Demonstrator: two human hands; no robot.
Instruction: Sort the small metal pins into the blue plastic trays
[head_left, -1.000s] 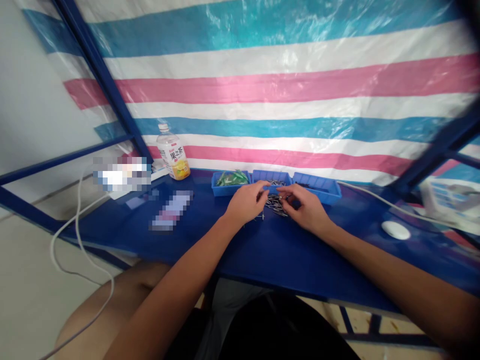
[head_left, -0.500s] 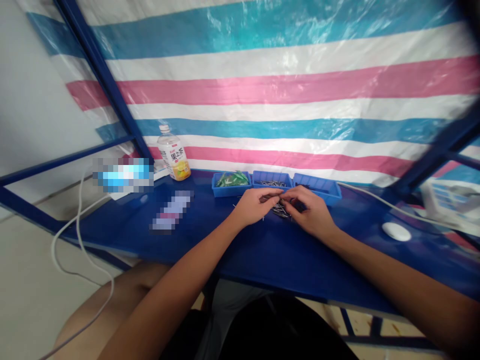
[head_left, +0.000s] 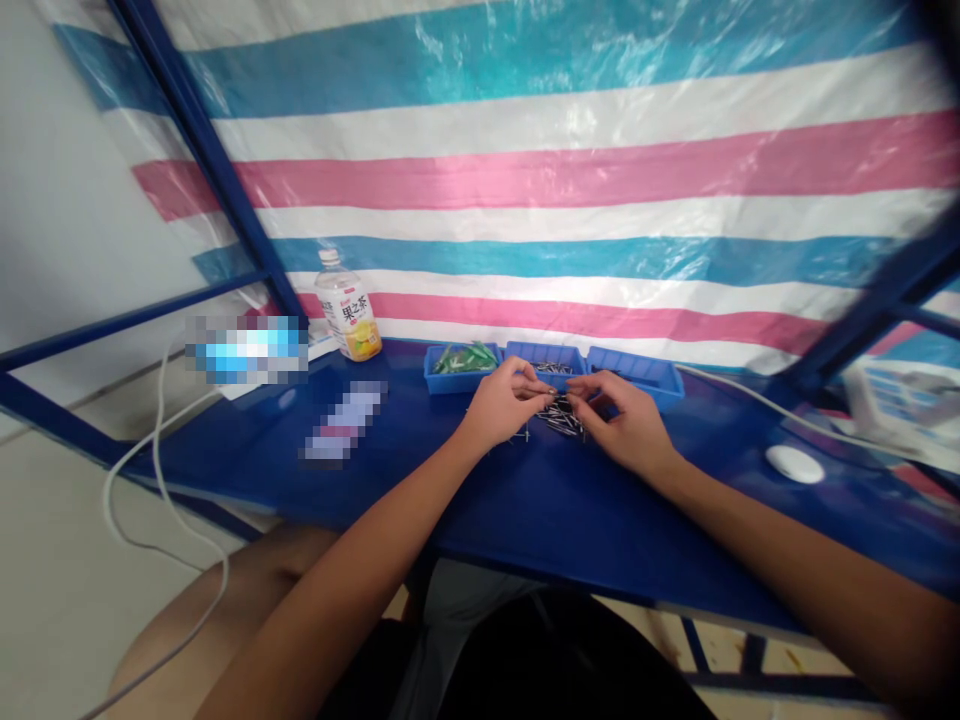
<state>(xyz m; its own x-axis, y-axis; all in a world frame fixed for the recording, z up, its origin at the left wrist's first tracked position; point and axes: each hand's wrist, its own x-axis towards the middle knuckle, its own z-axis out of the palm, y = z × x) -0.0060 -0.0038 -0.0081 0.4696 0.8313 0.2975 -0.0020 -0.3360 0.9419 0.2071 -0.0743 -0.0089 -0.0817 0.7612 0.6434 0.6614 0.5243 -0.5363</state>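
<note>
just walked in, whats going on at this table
A person sits at a blue table, left hand and right hand close together, fingertips nearly meeting over a loose pile of thin, metallic-looking pieces. Anything pinched there is too small to make out. Just beyond the hands, side by side, are a left tray holding green pieces, a middle tray and a right tray. A bottle stands upright farther left.

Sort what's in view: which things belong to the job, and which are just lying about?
In the job, apparently:
left hand, right hand
pile of metal pieces
middle blue bin of similar pieces
probably left blue bin, green contents
probably right blue bin, dark contents

Lying about, apparently:
drink bottle
white oval object
pixelated flat item
</note>
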